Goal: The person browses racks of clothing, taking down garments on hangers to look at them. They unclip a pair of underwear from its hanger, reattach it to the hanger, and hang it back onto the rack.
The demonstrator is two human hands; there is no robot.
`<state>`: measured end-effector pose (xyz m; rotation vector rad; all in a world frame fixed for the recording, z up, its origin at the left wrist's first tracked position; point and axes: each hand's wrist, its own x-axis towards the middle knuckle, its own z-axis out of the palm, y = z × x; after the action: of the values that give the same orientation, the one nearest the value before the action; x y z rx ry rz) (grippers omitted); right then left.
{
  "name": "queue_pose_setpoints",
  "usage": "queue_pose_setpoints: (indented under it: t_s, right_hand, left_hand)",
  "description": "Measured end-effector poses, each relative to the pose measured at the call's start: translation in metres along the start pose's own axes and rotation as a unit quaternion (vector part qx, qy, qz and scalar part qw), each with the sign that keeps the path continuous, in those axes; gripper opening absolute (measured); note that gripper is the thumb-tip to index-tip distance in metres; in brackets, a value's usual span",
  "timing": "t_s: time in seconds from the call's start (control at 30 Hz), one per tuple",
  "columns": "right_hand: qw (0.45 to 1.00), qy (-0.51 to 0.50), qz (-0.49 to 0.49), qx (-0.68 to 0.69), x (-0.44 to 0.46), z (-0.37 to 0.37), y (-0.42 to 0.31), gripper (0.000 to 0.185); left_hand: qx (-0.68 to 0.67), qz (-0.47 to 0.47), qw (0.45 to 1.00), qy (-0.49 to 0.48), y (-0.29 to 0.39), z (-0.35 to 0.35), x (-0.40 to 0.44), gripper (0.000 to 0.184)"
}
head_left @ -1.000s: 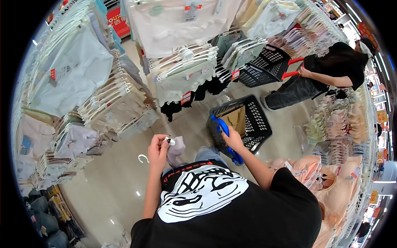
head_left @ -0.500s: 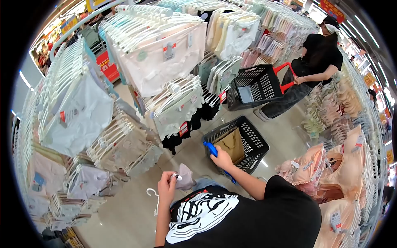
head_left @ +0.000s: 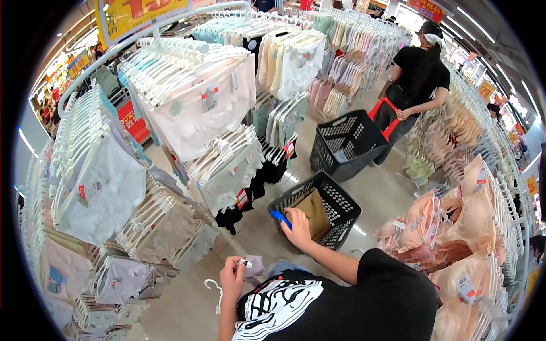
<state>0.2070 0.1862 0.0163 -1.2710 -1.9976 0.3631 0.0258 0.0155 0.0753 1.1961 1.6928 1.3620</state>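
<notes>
My left hand [head_left: 232,278] is closed on a white hanger [head_left: 214,288], whose hook sticks out to the left of the wrist. A small lavender cloth garment [head_left: 253,266] hangs on the far side of my fingers, partly hidden by them. My right hand [head_left: 298,230] is on the blue handle [head_left: 281,219] of a black rolling shopping basket [head_left: 347,208], fingers curled over it. Inside the basket lies a brown paper bag [head_left: 316,213].
Racks of underwear on white hangers [head_left: 199,108] stand on the left. Peach bras [head_left: 475,233] hang close on the right. Ahead, a person in black [head_left: 418,74] holds a second black basket [head_left: 344,142] by its red handle. A yellow price sign [head_left: 142,17] hangs upper left.
The view has shifted, and the racks sit lower and further left. The person ahead has turned more away, with the red-handled basket now just beyond mine. Both my hands keep their holds.
</notes>
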Motion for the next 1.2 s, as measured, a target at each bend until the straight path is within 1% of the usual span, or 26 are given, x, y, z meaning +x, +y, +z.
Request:
queue_pose_setpoints:
  t_s: [0.03, 0.1, 0.13, 0.17, 0.2, 0.23, 0.3, 0.4, 0.5, 0.53, 0.63, 0.73, 0.83, 0.87, 1.0, 1.03, 1.07, 1.13, 1.2]
  right_hand:
    - [0.999, -0.012, -0.051, 0.009, 0.001, -0.006, -0.010, 0.036]
    - [0.989, -0.048, -0.105, 0.087, -0.006, -0.011, -0.038, 0.032]
    - [0.969, -0.122, -0.101, 0.191, -0.011, -0.009, -0.051, 0.034]
    - [0.947, -0.180, -0.125, 0.237, -0.017, -0.006, -0.066, 0.040]
    - [0.904, -0.274, -0.114, 0.306, -0.026, 0.005, -0.074, 0.044]
    - [0.864, -0.356, -0.108, 0.340, -0.028, 0.004, -0.089, 0.045]
    - [0.801, -0.433, -0.025, 0.413, -0.025, -0.008, -0.113, 0.045]
    - [0.804, -0.453, -0.033, 0.384, -0.024, 0.004, -0.109, 0.044]
    - [0.799, -0.462, -0.027, 0.383, -0.023, 0.012, -0.109, 0.042]
    - [0.794, -0.470, -0.013, 0.385, -0.020, 0.010, -0.112, 0.039]
    - [0.794, -0.460, -0.008, 0.398, -0.026, 0.020, -0.110, 0.032]
    - [0.797, -0.472, 0.036, 0.374, -0.024, 0.020, -0.111, 0.024]
    - [0.810, -0.475, 0.039, 0.341, -0.019, 0.020, -0.112, 0.020]
    - [0.809, -0.484, 0.048, 0.329, -0.017, 0.018, -0.114, 0.018]
    - [0.785, -0.491, 0.055, 0.375, -0.014, 0.018, -0.119, 0.017]
    - [0.792, -0.482, 0.042, 0.372, -0.013, 0.020, -0.120, 0.017]
    - [0.800, -0.473, 0.029, 0.369, -0.013, 0.022, -0.120, 0.017]
    - [0.818, -0.446, 0.013, 0.364, -0.010, 0.020, -0.126, 0.017]
    - [0.826, -0.445, 0.005, 0.345, -0.009, 0.024, -0.126, 0.017]
  left_hand:
    - [-0.020, -0.006, 1.000, 0.013, 0.002, 0.000, 0.000, 0.008]
    - [-0.004, -0.009, 1.000, 0.016, -0.007, -0.004, -0.001, 0.008]
    - [-0.010, 0.003, 1.000, 0.024, -0.009, -0.004, 0.002, 0.008]
    - [-0.014, 0.011, 0.999, 0.030, -0.010, -0.004, 0.002, 0.008]
    - [-0.018, 0.019, 0.999, 0.037, -0.012, -0.005, 0.002, 0.008]
    - [-0.020, 0.025, 0.999, 0.039, -0.013, -0.005, 0.003, 0.008]
    - [-0.022, 0.036, 0.998, 0.047, -0.013, -0.007, 0.004, 0.008]
    - [-0.010, 0.041, 0.998, 0.052, -0.014, -0.010, 0.001, 0.009]
    - [0.011, 0.028, 0.998, 0.064, -0.011, -0.014, -0.002, 0.009]
    - [0.002, 0.041, 0.996, 0.076, -0.014, -0.013, -0.002, 0.008]
    - [0.024, 0.034, 0.994, 0.098, -0.012, -0.018, -0.005, 0.009]
    - [0.003, 0.036, 0.993, 0.113, -0.012, -0.020, -0.005, 0.010]
    - [0.020, 0.029, 0.991, 0.125, -0.014, -0.023, -0.008, 0.010]
    - [0.026, 0.025, 0.991, 0.127, -0.012, -0.024, -0.009, 0.010]
    - [0.039, -0.008, 0.990, 0.133, -0.005, -0.029, -0.009, 0.010]
    - [0.042, -0.020, 0.990, 0.135, -0.005, -0.030, -0.009, 0.010]
    - [0.045, -0.003, 0.988, 0.149, -0.004, -0.030, -0.009, 0.011]
    - [0.035, -0.016, 0.987, 0.156, -0.006, -0.032, -0.010, 0.011]
    - [0.030, -0.019, 0.986, 0.165, -0.010, -0.032, -0.008, 0.012]
